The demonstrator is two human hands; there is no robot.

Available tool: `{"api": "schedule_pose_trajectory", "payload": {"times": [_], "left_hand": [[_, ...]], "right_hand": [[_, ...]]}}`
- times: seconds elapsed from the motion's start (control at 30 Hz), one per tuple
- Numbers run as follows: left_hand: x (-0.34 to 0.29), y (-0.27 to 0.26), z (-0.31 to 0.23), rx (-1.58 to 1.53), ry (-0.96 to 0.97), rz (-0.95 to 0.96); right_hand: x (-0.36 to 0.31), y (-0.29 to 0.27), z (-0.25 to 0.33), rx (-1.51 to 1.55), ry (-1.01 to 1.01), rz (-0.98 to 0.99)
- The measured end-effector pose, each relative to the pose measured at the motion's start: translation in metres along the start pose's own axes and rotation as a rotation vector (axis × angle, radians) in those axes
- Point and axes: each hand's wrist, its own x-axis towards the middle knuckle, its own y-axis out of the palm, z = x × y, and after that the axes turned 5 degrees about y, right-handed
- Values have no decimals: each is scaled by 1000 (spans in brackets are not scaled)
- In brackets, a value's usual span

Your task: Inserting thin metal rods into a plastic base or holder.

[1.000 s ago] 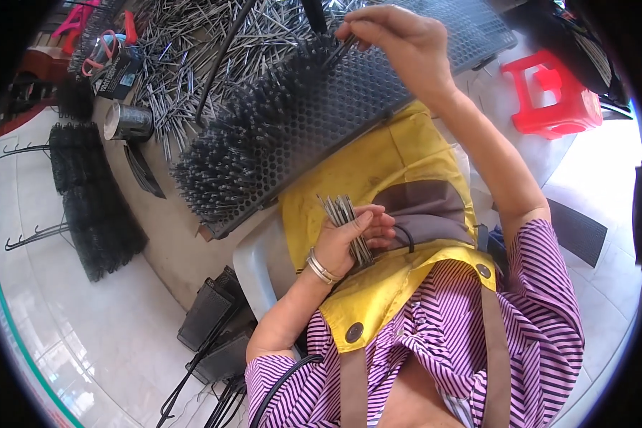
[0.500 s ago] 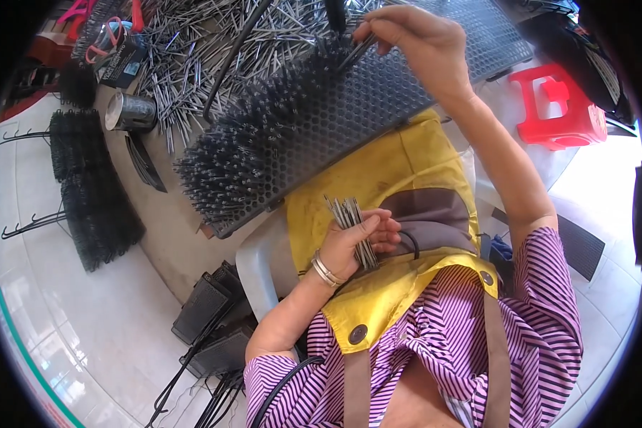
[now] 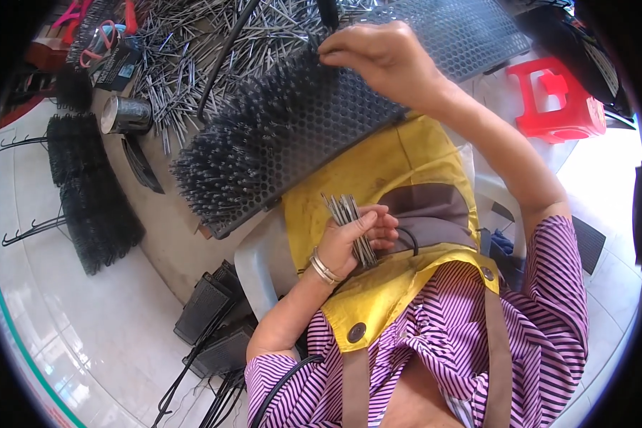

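Seeing at far left some dark bristly bundles (image 3: 96, 192) beside black hooks (image 3: 32, 232), too fine for making out their inner structure. Finding above these, scissors with pink handles (image 3: 98, 50), just beside a dark box (image 3: 116, 71); cannot make out the blades clearly. Noticing below the box a metal can (image 3: 128, 114), and further right a heap of loose metal rods (image 3: 182, 78), cut off by the upper edge and crossed by a black bar (image 3: 225, 60).

Finding next, across the middle, a dark perforated tray (image 3: 364, 103), with left part covered by densely standing rods (image 3: 228, 160); cannot see the holes beneath them. Holding in the left hand (image 3: 337, 250), above a yellow apron (image 3: 335, 171), a bundle of thin metal rods (image 3: 341, 208), pressed under the thumb, with the other fingers lightly curled; cannot see the middle part behind the thumb.

Reaching over the tray with the right hand (image 3: 396, 63), near the standing rods, and hiding some holes there. Bringing thumb and forefinger close at the tips; cannot tell whether pinching a rod or not. Noting at right a red stool (image 3: 567, 110), and above it dark objects (image 3: 581, 60), blurred and cut by the round rim.
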Motion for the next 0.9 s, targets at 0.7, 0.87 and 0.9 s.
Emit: {"api": "schedule_pose_trajectory", "payload": {"times": [0.7,0.87,0.9], "left_hand": [[1,1,-1,13,-3,17],[2,1,0,17,-4,18],[1,0,0,15,-4,12]], "right_hand": [[31,3,5,-124,153,-103],[47,17,-8,-244,-38,24],[47,19,-8,-228,15,86]]}}
